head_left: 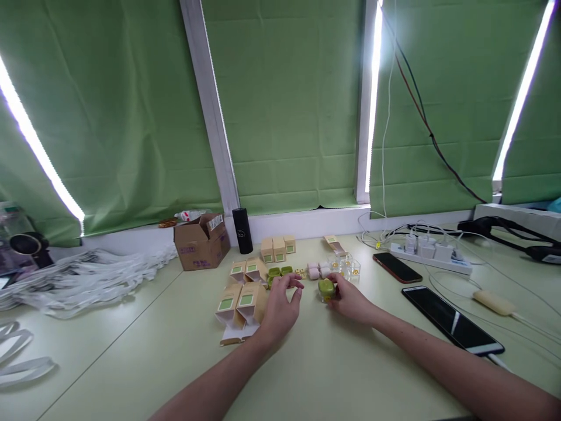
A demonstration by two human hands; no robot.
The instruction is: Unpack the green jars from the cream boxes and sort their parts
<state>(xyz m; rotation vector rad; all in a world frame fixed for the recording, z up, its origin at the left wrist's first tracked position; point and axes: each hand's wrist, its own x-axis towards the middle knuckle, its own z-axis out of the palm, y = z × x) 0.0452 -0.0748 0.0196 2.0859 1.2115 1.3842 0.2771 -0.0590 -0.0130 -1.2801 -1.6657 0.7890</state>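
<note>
My right hand [352, 301] grips a small clear container with a green lid [326, 287] just above or on the table; I cannot tell which. To its left, my left hand [280, 307] is held with fingers curved and apart, nothing in them. Past its fingertips lie several green lids [286, 270], partly hidden by the hand. Small yellowish pieces [300, 272] and pale pink cylinders [313, 270] sit between the lids and a group of clear containers [350, 268]. Open cardboard boxes with green labels [246, 301] stand beside my left hand.
Closed small boxes [279, 250] stand behind, near a black cylinder [242, 231] and a brown carton [201, 242]. White straps [105, 272] pile up on the left. Two phones [453, 318], a power strip [432, 257], cables and a yellowish block [495, 303] occupy the right.
</note>
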